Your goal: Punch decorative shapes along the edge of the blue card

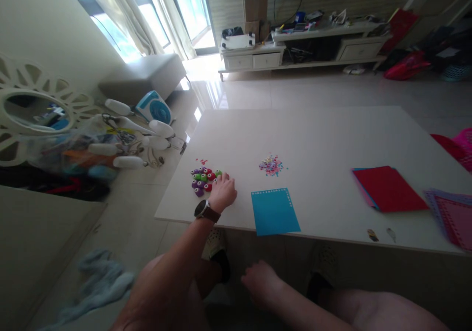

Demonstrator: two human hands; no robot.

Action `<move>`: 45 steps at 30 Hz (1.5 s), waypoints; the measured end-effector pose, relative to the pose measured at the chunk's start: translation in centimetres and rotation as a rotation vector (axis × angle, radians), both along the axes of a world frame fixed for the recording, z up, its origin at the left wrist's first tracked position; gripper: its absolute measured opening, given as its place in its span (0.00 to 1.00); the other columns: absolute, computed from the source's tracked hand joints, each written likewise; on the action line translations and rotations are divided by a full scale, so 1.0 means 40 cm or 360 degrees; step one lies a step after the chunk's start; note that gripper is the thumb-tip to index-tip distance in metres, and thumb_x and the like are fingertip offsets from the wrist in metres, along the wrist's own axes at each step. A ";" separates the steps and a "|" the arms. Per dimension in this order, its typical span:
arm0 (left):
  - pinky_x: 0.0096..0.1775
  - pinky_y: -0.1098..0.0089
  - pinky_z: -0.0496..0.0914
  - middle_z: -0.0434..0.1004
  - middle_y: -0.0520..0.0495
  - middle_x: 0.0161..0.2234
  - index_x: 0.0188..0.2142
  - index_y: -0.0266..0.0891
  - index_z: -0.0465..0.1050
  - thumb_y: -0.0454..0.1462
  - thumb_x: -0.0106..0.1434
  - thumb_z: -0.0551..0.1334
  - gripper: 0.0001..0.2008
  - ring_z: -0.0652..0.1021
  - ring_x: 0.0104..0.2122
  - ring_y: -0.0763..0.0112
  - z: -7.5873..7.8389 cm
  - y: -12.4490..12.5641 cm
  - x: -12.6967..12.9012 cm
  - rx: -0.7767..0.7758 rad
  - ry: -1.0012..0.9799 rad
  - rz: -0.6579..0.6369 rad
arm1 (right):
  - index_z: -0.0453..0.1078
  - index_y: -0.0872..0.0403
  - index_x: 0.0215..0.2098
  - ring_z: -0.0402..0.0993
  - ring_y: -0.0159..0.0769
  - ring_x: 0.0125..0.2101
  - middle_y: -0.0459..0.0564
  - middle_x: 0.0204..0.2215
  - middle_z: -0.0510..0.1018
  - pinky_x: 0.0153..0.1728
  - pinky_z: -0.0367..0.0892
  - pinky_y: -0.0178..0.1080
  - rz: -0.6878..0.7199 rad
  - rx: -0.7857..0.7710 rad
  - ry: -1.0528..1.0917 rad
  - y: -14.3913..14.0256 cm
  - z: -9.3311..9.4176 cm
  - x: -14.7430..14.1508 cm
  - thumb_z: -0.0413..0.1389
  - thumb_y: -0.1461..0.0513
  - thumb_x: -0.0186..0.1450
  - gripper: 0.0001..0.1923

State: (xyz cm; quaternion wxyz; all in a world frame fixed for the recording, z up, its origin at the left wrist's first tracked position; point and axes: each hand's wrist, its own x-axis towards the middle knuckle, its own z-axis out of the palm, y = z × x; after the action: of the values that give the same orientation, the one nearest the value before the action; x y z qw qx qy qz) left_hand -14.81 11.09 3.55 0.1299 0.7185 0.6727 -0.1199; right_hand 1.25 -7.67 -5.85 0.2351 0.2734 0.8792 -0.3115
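Left hand point(223, 192) half-curled at coloured pieces point(203, 177) left of centre, grip can't tell; right hand point(260, 281) loosely curled, bottom centre, contents unclear; blue sheet point(276, 214), lower centre, near edge of table point(324, 139), probably for easy reach.

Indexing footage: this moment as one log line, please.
left hand: at colored eye-marked pieces, grip unclear | right hand: off the table | blue sheet: flat, holes on two edges

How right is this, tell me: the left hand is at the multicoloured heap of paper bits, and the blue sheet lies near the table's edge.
Wrong place: the head view shows the left hand at the cluster of red, green and purple pieces, not the paper bits. The blue sheet does lie near the table's edge.
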 end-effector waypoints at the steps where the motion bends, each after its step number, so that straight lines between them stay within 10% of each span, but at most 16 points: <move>1: 0.54 0.50 0.71 0.69 0.28 0.59 0.54 0.34 0.74 0.32 0.67 0.53 0.18 0.70 0.58 0.44 0.001 0.014 0.000 0.0066 -0.0008 0.0052 | 0.82 0.49 0.45 0.85 0.56 0.45 0.58 0.43 0.86 0.49 0.79 0.53 0.0004 -0.0010 -0.0024 0.002 0.003 -0.002 0.67 0.58 0.60 0.15; 14: 0.58 0.52 0.68 0.66 0.33 0.65 0.65 0.39 0.70 0.33 0.67 0.55 0.27 0.69 0.61 0.44 -0.054 0.061 0.005 0.0197 -0.0081 0.0033 | 0.81 0.57 0.46 0.84 0.53 0.48 0.62 0.45 0.86 0.53 0.77 0.54 0.0053 -0.0030 -0.0072 0.018 0.051 -0.023 0.67 0.63 0.64 0.12; 25: 0.57 0.55 0.70 0.74 0.35 0.54 0.56 0.37 0.78 0.28 0.64 0.56 0.23 0.75 0.53 0.49 -0.101 0.066 0.018 0.0210 -0.0292 -0.0065 | 0.70 0.52 0.20 0.85 0.56 0.33 0.56 0.32 0.86 0.35 0.77 0.52 -0.0115 0.0029 0.0149 0.001 -0.033 -0.038 0.72 0.64 0.52 0.14; 31: 0.52 0.59 0.72 0.78 0.41 0.43 0.48 0.37 0.79 0.26 0.61 0.59 0.18 0.79 0.45 0.58 -0.118 0.078 0.041 0.0132 -0.0714 -0.0048 | 0.77 0.52 0.29 0.83 0.48 0.32 0.54 0.32 0.85 0.35 0.76 0.45 -0.0122 0.0003 0.0212 0.093 0.081 0.027 0.66 0.65 0.59 0.03; 39: 0.44 0.65 0.75 0.81 0.44 0.37 0.43 0.35 0.76 0.42 0.55 0.76 0.20 0.81 0.38 0.67 -0.051 0.046 0.155 -0.0671 -0.2285 0.0608 | 0.73 0.52 0.48 0.76 0.40 0.43 0.51 0.45 0.77 0.46 0.73 0.42 -0.1589 0.0536 0.1166 0.321 0.236 0.193 0.61 0.70 0.63 0.16; 45: 0.41 0.69 0.74 0.81 0.44 0.34 0.34 0.35 0.73 0.48 0.50 0.81 0.25 0.80 0.36 0.70 -0.030 0.005 0.197 -0.0747 -0.2561 0.0811 | 0.70 0.49 0.46 0.77 0.36 0.38 0.47 0.45 0.75 0.38 0.74 0.39 -0.1762 0.0461 0.1505 0.340 0.225 0.214 0.63 0.68 0.61 0.16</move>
State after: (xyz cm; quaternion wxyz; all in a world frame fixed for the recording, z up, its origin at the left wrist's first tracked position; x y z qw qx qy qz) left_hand -6.92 11.28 2.36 0.7324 0.3676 0.4749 0.3209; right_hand 9.80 5.92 3.13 -0.3984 0.5417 0.6524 -0.3498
